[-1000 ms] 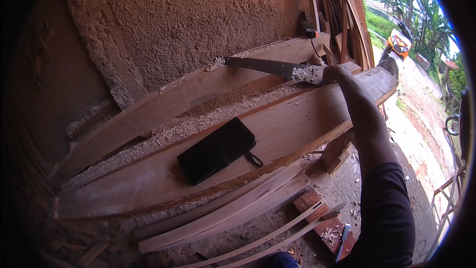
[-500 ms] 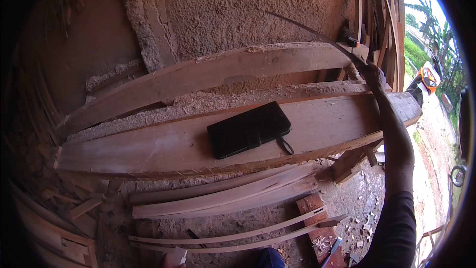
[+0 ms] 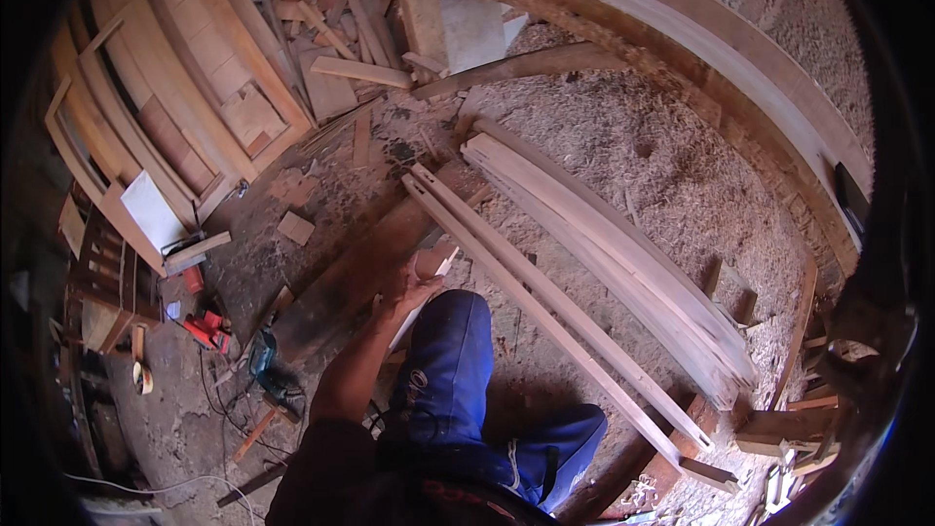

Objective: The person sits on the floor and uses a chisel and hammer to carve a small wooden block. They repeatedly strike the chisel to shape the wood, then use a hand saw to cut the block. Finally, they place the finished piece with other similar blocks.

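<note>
My left hand [image 3: 419, 287] is closed around a short, pale piece of wood [image 3: 405, 327] beside my blue-clad knee [image 3: 448, 331]. Two long slotted wooden strips [image 3: 545, 307] lie just to the right of it, slanting toward the lower right. At the right rim, very close and in deep shadow, is a handsaw [image 3: 888, 127] with a toothed edge. My right hand [image 3: 881, 317] is at its handle, with the fingers hard to make out. The black wallet-like case [image 3: 850, 197] lies on the big beam [image 3: 779, 127], partly hidden behind the saw.
Several curved boards [image 3: 604, 253] lie beyond the strips on the shaving-covered floor. Door-like wooden panels [image 3: 175, 78] lean at the far left, with offcuts [image 3: 341, 29] nearby. A teal power tool [image 3: 263, 360], a red tool [image 3: 207, 331] and cords lie at the left.
My view has swung left and down, bringing the floor, my knees and my left hand into full view. The right hand with the saw has come much closer, to the right rim.
</note>
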Motion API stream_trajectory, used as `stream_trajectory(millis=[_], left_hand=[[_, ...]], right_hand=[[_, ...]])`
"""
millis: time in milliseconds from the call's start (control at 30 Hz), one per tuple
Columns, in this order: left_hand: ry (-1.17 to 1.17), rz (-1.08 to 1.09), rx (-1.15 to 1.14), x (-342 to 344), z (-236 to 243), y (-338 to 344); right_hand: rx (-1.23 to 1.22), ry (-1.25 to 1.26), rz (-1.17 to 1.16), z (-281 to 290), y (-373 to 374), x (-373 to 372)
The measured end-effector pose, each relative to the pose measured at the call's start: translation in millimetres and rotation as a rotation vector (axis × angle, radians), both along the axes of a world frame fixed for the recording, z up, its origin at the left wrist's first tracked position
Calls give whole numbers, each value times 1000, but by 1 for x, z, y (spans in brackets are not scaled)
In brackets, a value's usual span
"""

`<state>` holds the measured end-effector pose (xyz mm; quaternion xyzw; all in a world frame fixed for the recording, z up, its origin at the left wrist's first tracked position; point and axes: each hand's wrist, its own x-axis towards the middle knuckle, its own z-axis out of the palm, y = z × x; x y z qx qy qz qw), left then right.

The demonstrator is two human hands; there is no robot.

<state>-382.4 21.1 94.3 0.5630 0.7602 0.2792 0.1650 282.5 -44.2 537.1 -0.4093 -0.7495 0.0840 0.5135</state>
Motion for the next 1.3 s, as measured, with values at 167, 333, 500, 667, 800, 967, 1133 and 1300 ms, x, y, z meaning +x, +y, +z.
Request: stream_trajectory(millis=[167, 333, 500, 667, 800, 967, 1133, 1300], left_hand=[[247, 17, -163, -86, -7, -26], [279, 106, -270, -157, -16, -31], [230, 135, -361, -198, -47, -24], [161, 209, -223, -202, -84, -12], [145, 347, -75, -190, -100, 12], [169, 406, -135, -180, -100, 25], [232, 535, -157, -176, -97, 36], [262, 549, -198, -172, -97, 41]], right_hand=[[-598, 459, 84, -152, -17, -159], [-737, 586, 463, -219, -10, -294], [-602, 777, 770, -248, -2, -383], [-291, -61, 390, -279, 7, -450], [-537, -85, 267, -323, 28, -474], [-702, 8, 352, -378, 31, -473], [-794, -7, 450, -410, 41, -469], [-810, -29, 482, -420, 54, -472]])
